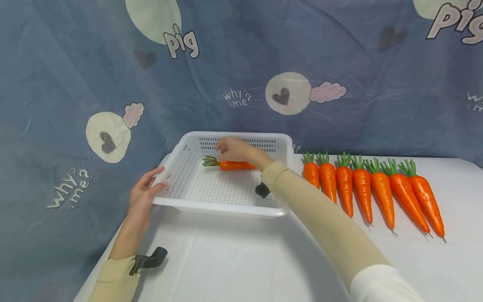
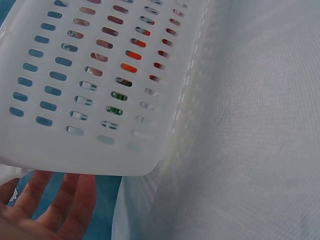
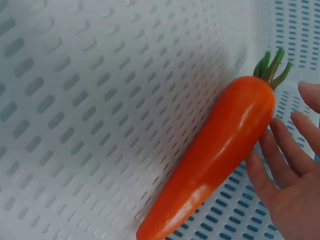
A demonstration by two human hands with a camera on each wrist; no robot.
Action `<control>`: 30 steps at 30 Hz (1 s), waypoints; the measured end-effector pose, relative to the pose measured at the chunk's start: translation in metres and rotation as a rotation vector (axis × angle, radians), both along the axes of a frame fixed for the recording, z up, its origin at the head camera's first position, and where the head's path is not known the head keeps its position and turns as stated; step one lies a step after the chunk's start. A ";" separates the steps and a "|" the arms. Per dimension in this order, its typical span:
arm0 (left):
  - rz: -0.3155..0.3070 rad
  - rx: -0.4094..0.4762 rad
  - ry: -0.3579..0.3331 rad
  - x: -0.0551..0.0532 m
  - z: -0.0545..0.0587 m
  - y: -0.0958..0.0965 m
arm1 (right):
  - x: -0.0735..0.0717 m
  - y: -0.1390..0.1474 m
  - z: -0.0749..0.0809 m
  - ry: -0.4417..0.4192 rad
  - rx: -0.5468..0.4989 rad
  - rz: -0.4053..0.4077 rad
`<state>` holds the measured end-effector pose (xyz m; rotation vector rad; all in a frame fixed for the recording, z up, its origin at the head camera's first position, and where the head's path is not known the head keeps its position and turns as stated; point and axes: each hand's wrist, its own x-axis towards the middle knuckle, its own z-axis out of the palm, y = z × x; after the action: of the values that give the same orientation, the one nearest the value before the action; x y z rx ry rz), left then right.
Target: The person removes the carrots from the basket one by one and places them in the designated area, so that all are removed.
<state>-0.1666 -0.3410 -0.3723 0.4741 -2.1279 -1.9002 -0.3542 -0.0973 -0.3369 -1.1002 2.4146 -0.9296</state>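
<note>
A white perforated plastic basket (image 1: 226, 208) stands on the table, and one orange carrot (image 1: 237, 165) with a green top lies on its floor near the back wall. My left hand (image 1: 142, 195) holds the basket's left rim, its thumb over the edge; the left wrist view shows its fingers (image 2: 80, 210) below the rim. Inside the basket, my right hand (image 1: 235, 149) is just behind the carrot. In the right wrist view its relaxed fingers (image 3: 280, 165) lie alongside the thick end of the carrot (image 3: 215, 150), not wrapped around it.
To the right of the basket, several carrots (image 1: 381, 188) lie side by side in a row, green tops toward the back. A white cloth (image 1: 234, 256) covers the table. A blue printed curtain (image 1: 226, 67) hangs directly behind the basket.
</note>
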 end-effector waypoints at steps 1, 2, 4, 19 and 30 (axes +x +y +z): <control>-0.003 0.003 0.000 0.000 0.000 0.000 | -0.001 0.001 -0.001 -0.018 0.006 0.004; -0.004 0.001 -0.003 0.000 0.001 0.001 | -0.001 0.001 -0.001 -0.036 0.011 0.004; -0.006 -0.007 -0.008 0.000 0.001 0.001 | -0.003 0.003 -0.002 -0.074 0.014 0.005; 0.000 -0.025 -0.005 -0.001 0.000 0.001 | -0.006 0.009 -0.008 -0.129 0.167 0.033; 0.006 -0.019 -0.005 0.000 0.002 0.001 | -0.002 0.007 -0.009 -0.210 0.289 0.072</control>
<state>-0.1662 -0.3402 -0.3706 0.4807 -2.1429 -1.8761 -0.3562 -0.0907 -0.3458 -0.9270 2.2342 -0.6143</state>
